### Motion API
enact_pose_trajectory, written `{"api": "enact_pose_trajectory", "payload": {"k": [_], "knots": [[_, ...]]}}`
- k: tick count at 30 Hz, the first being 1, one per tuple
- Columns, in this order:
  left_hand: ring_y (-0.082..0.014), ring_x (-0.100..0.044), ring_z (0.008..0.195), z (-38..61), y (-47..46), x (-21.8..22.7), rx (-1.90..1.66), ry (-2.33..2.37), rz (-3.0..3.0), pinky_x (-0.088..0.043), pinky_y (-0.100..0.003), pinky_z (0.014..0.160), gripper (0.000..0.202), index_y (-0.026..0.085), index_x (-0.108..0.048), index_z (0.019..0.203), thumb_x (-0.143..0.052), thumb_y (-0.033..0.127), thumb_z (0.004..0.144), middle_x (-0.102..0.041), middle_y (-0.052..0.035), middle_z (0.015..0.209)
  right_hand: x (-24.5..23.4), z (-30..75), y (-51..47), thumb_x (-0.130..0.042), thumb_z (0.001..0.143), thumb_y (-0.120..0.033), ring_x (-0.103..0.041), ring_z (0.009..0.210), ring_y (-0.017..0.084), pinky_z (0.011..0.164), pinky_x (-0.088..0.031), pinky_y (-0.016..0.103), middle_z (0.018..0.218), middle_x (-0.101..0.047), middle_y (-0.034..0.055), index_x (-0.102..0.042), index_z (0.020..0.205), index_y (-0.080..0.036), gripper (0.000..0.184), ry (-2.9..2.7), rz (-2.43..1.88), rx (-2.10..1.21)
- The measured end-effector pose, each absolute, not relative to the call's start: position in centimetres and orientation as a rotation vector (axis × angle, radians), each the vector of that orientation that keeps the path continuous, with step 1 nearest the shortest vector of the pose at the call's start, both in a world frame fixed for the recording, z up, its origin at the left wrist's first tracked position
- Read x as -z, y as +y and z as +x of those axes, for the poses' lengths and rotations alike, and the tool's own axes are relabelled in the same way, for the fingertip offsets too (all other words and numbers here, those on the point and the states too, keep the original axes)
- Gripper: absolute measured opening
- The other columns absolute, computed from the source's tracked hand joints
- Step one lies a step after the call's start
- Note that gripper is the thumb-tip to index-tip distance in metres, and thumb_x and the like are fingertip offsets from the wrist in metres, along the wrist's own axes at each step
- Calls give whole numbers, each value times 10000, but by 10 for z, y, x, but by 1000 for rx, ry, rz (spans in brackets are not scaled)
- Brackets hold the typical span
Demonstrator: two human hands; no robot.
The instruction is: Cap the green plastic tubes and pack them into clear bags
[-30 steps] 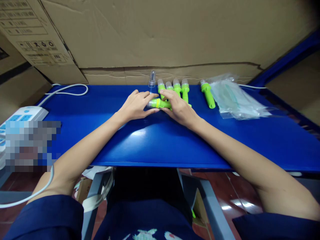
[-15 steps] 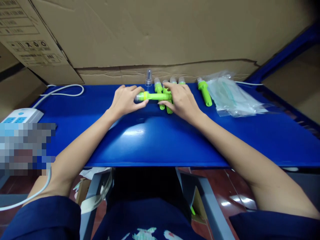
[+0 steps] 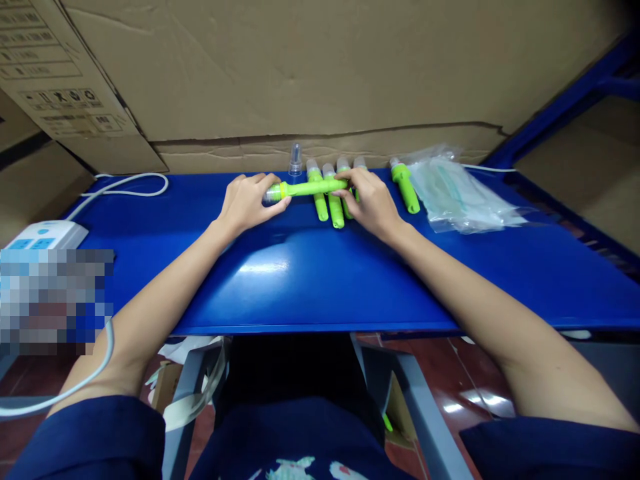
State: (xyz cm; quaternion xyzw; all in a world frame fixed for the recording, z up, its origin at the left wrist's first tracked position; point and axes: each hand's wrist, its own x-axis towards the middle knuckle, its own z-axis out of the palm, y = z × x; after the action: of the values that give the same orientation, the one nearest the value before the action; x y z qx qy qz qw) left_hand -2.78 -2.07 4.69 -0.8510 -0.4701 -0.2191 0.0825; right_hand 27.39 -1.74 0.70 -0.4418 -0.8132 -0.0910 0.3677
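Note:
Between my two hands lies a bright green plastic stick (image 3: 313, 189), held crosswise above the blue table, with a clear cap and a yellow ring at its left end. My left hand (image 3: 250, 200) is wrapped round the capped end. At the other end, my right hand (image 3: 367, 200) pinches the green tip with thumb and fingers. Just behind and below it, several similar green sticks with clear caps (image 3: 318, 193) lie side by side, partly hidden by my right hand. A loose clear cap (image 3: 295, 160) stands upright behind my left hand.
To the right, another green stick (image 3: 406, 189) lies against a clear plastic bag (image 3: 457, 190). A white power strip (image 3: 47, 235) with a white cable (image 3: 135, 183) sits at the left. Cardboard (image 3: 310, 67) walls the back of the blue table (image 3: 310, 287).
The right end of the stick has risen slightly and its tilt has changed a little. My right fingers have shifted to a pinch at its tip, uncovering more of the sticks behind.

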Motion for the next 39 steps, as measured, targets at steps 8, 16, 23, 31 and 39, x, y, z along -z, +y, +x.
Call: {"api": "enact_pose_trajectory", "payload": {"k": [8, 16, 23, 31, 39], "knots": [[-327, -739, 1104, -28, -22, -46, 614, -1367, -2569, -510, -440, 1011, 488, 200, -723, 1328, -660, 507, 954, -813, -144, 1229, -9, 278, -20, -457, 1104, -605, -751, 1031, 349, 956, -609, 521, 1099, -776, 160, -713, 1195, -216, 475, -2083, -1084, 182], [-328, -738, 1098, -28, -23, -48, 617, -1375, -2575, -496, -451, 1010, 447, 217, -733, 1269, -670, 538, 966, -814, -126, 1192, -10, 268, -27, -175, 1103, -802, -726, 866, 295, 848, -606, 457, 820, -695, 117, -647, 992, -239, 743, -2031, -1145, -4], [-348, -718, 1081, -29, -25, -50, 610, -1333, -2548, -480, -467, 990, 514, 224, -735, 1251, -663, 652, 974, -796, -128, 1102, 5, 270, -10, -217, 1058, -881, -532, 528, 195, 544, -539, 398, 590, -472, 10, -720, 934, -233, 830, -1941, -1133, -449], [-326, -718, 1011, -24, -25, -48, 608, -1328, -2525, -467, -449, 944, 485, 230, -763, 1217, -609, 632, 993, -788, -118, 1031, 25, 283, 12, -191, 1074, -835, -658, 635, 226, 696, -621, 509, 780, -661, 82, -756, 1225, -204, 860, -2036, -1102, -360], [-343, -743, 1013, -24, -26, -53, 606, -1514, -2423, -472, -403, 849, 504, 210, -762, 1194, -562, 631, 1000, -818, -147, 1044, 1, 274, -5, -324, 1050, -878, -638, 569, 214, 570, -595, 419, 833, -688, 50, -601, 1385, -239, 773, -1937, -1089, -519]]}}
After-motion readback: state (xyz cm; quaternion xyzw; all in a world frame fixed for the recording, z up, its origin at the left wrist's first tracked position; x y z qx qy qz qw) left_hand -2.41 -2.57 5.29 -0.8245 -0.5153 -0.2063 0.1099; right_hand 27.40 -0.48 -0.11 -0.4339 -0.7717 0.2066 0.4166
